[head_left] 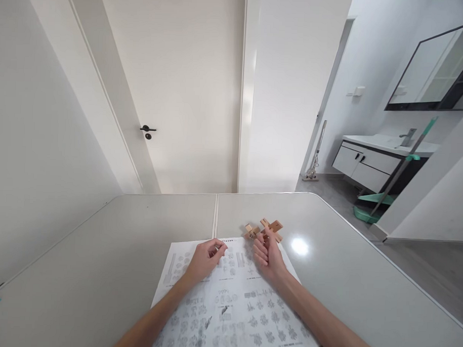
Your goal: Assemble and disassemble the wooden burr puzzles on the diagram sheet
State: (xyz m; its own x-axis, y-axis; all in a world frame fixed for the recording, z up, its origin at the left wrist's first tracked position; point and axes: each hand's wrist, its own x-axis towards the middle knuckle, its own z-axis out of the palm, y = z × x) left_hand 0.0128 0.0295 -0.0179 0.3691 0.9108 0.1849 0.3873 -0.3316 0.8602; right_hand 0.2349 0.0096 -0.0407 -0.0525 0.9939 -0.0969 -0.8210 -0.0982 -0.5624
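Observation:
My right hand (267,253) is closed, thumb and fingers gripping a light-brown wooden puzzle (276,225) made of crossed bars, above the far right part of the sheet. A smaller cluster of wooden pieces (251,231) shows just left of those fingertips; whether it joins the gripped part I cannot tell. My left hand (209,253) hovers over or rests on the upper middle of the sheet, its fingers curled toward the thumb. Anything inside that curl is hidden. Under both hands lies a printed paper sheet (227,297) with rows of small grey diagrams.
The pale table (110,260) has a seam down its far middle and a raised edge trim. A white door (181,80) stands beyond it. To the right are a washbasin cabinet (363,163), a mop (317,156) and a green dustpan (367,213).

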